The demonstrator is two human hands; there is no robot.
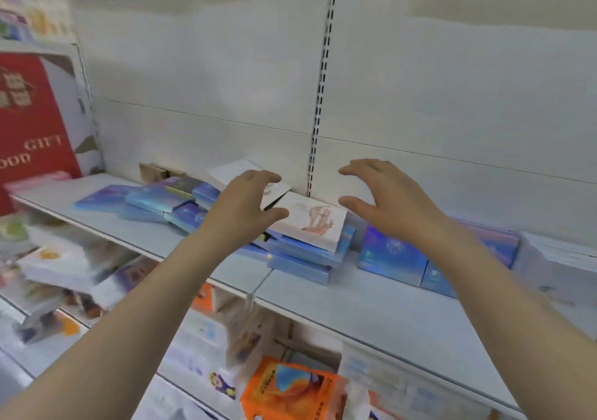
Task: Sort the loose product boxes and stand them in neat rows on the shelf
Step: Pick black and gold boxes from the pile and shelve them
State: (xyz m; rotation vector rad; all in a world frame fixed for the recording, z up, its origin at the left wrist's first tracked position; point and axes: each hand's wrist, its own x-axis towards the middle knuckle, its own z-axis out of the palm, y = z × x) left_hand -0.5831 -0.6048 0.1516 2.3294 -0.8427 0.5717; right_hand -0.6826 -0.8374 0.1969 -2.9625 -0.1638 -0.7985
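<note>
A white box with a pink figure drawing (315,222) lies flat on top of a stack of blue boxes (303,258) on the white shelf (371,303). A second white box (235,172) lies tilted behind it. More blue boxes (151,201) lie scattered flat to the left. My left hand (244,208) hovers just left of the white box, fingers spread and curved. My right hand (379,200) hovers just right of it, fingers also spread. Neither hand holds anything.
Blue boxes (392,256) stand on edge at the right, beside pale boxes (562,258). A red gift box (32,119) stands at the far left. A slotted upright (321,96) runs down the back panel. Lower shelves hold orange packets (284,390) and other goods.
</note>
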